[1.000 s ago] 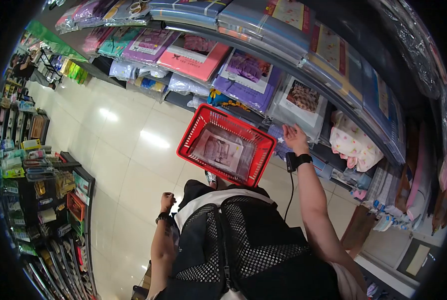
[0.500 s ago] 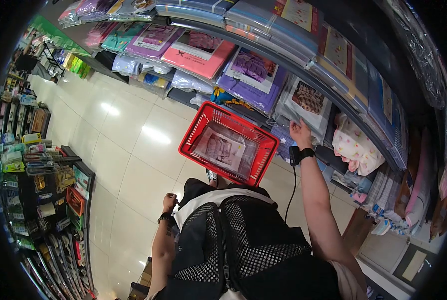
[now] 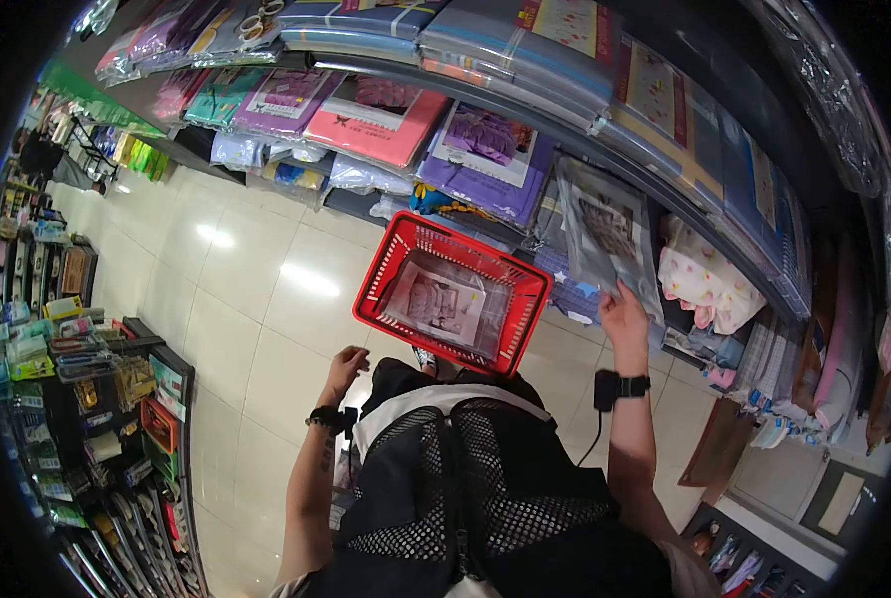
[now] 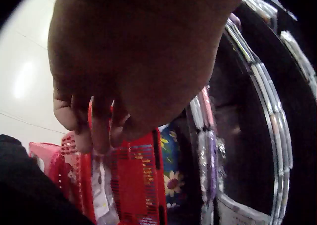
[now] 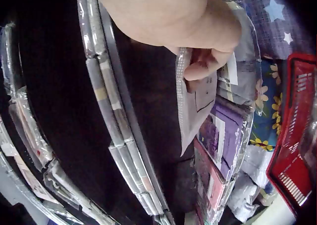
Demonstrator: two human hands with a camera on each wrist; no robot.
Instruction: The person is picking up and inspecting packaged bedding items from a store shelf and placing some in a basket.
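In the head view my right hand [image 3: 625, 317] pinches the near edge of a clear-wrapped grey packet [image 3: 600, 224] with a picture label, tilted at the shelf. The right wrist view shows the thumb and fingers of that hand [image 5: 173, 17] closed on the packet's edge [image 5: 195, 108]. My left hand [image 3: 344, 372] hangs loosely curled and holds nothing, left of my waist. A red basket [image 3: 527, 321] stands in front of me with a clear-wrapped packet [image 3: 441, 304] lying inside. In the left wrist view the hand [image 4: 133, 61] appears dark, with the basket [image 4: 138, 185] beyond its fingers.
Shelves along the front and right hold wrapped packets, among them a pink one [image 3: 376, 122] and a purple one [image 3: 490, 154]. A white spotted bundle [image 3: 705, 274] lies right of the grey packet. Another display rack [image 3: 92, 399] stands at the left, across the tiled floor [image 3: 266, 299].
My right hand has taken hold of the grey packet and drawn its near edge toward me. My left hand has risen slightly beside my waist.
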